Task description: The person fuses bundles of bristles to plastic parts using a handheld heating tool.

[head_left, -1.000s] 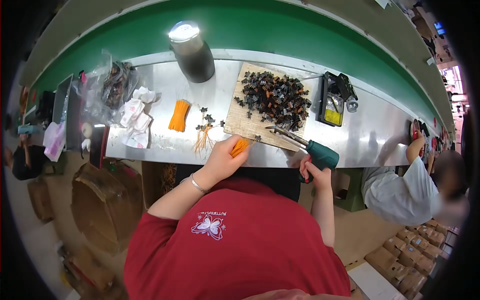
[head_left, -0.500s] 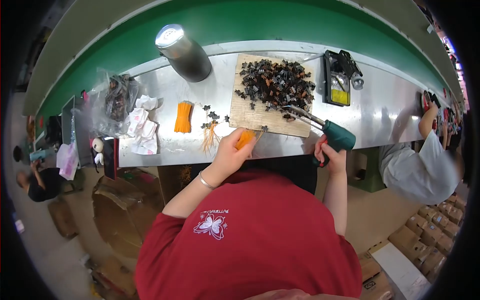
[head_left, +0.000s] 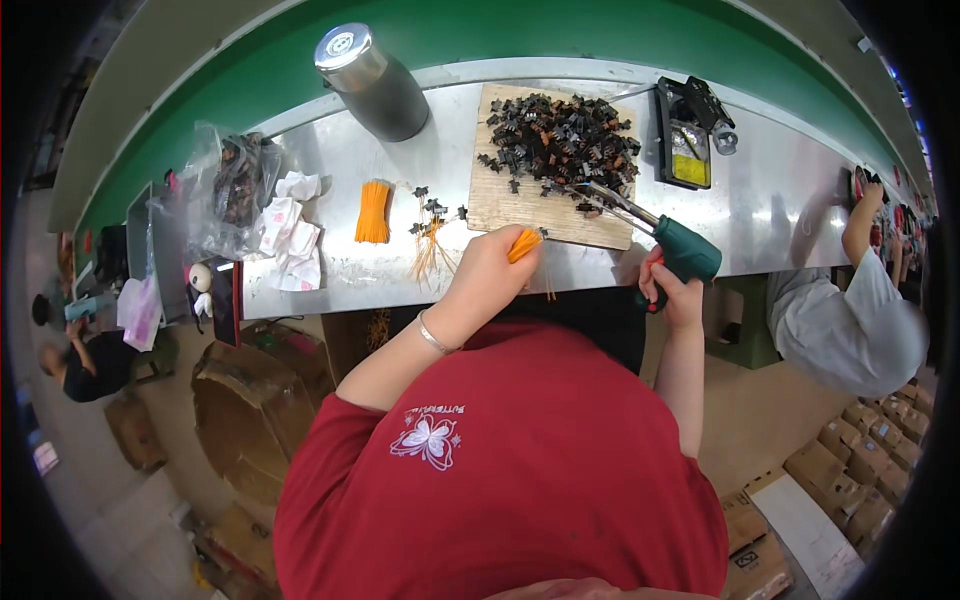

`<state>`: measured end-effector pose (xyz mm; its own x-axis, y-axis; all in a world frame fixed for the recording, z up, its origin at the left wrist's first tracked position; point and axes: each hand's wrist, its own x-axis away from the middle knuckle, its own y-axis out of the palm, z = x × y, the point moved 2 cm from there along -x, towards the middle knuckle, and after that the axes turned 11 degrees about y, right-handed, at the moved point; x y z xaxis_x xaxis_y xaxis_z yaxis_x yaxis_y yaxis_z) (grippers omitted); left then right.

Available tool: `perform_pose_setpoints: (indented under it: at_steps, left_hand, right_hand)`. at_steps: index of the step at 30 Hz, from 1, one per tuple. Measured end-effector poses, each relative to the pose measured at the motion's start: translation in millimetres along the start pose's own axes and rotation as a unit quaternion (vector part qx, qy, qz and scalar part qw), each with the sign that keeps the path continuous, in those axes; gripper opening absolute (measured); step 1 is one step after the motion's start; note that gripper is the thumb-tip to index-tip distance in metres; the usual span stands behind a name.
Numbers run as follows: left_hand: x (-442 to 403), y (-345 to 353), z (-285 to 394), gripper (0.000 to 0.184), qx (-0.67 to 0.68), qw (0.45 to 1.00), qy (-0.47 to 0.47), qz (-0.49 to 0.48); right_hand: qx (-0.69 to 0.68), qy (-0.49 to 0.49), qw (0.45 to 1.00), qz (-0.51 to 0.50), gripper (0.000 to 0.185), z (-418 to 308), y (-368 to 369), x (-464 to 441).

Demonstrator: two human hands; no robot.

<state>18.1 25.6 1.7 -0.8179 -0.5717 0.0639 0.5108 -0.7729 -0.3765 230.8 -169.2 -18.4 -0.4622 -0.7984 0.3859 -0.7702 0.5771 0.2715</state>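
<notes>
My left hand [head_left: 492, 268] is closed around a bunch of orange wires [head_left: 523, 244] in front of the wooden board [head_left: 498, 212]. Beside the wire ends is a small black part [head_left: 543, 233], and thin wires hang below the hand. My right hand [head_left: 672, 286] grips a green soldering gun [head_left: 690, 250], whose metal tip points left over the board. A heap of small black and brown parts [head_left: 560, 142] covers much of that board. Left of it lie several black parts with orange wires attached [head_left: 430, 238], and a tied bundle of orange wires [head_left: 373, 212].
A dark flask [head_left: 385, 100] stands at the back. Crumpled tissues [head_left: 294, 245] and a plastic bag [head_left: 215, 205] lie left. A black soldering stand with a yellow sponge [head_left: 688, 170] is right. One person [head_left: 845, 325] works at the right, another [head_left: 95, 365] far left. Cartons [head_left: 840, 460] sit on the floor.
The camera view has shifted, so the bench sits higher in the picture. My left hand has moved slightly right and up with the orange wires. The soldering gun stays over the board.
</notes>
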Motion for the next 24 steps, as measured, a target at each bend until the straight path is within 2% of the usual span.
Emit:
perform_pose_setpoints:
  at_steps: [3,5,9,11,14,18,21,24]
  left_hand:
    - [-1.3,-5.8,9.7,0.022,0.057,0.997,-0.038,0.022]
    - [-1.1,-11.0,9.4,0.026,0.095,0.989,-0.108,0.022]
    - [-1.9,-6.4,7.3,0.026,0.051,0.992,-0.107,-0.032]
    - [-1.1,3.2,7.2,0.029,0.083,0.995,-0.063,0.0]
    - [-0.3,7.2,8.5,0.022,0.115,0.989,-0.086,0.037]
    - [6.3,-2.7,4.9,0.021,0.092,0.991,-0.063,0.079]
    - [11.4,-24.0,-1.3,0.022,0.025,0.99,-0.062,0.125]
    - [12.4,-48.2,1.1,0.019,-0.224,0.959,0.018,0.175]
  right_hand:
    - [-0.005,-0.004,1.0,0.006,0.021,-0.4,0.1,0.7]
    - [-0.024,-0.013,1.0,-0.002,0.021,0.3,-1.0,0.6]
    - [-0.029,-0.021,0.999,-0.02,0.022,-0.5,-2.1,-1.2]
    - [-0.035,-0.018,0.999,-0.02,0.022,0.0,-2.8,-1.8]
    - [-0.031,-0.019,0.999,-0.016,0.023,-1.1,-1.9,-1.1]
    - [-0.032,-0.015,0.999,-0.023,0.024,-2.6,-1.6,-0.9]
    - [-0.036,-0.013,0.999,-0.011,0.024,-2.2,-3.1,0.7]
    - [-0.063,-0.007,0.997,-0.032,0.018,-2.4,-4.7,-0.3]
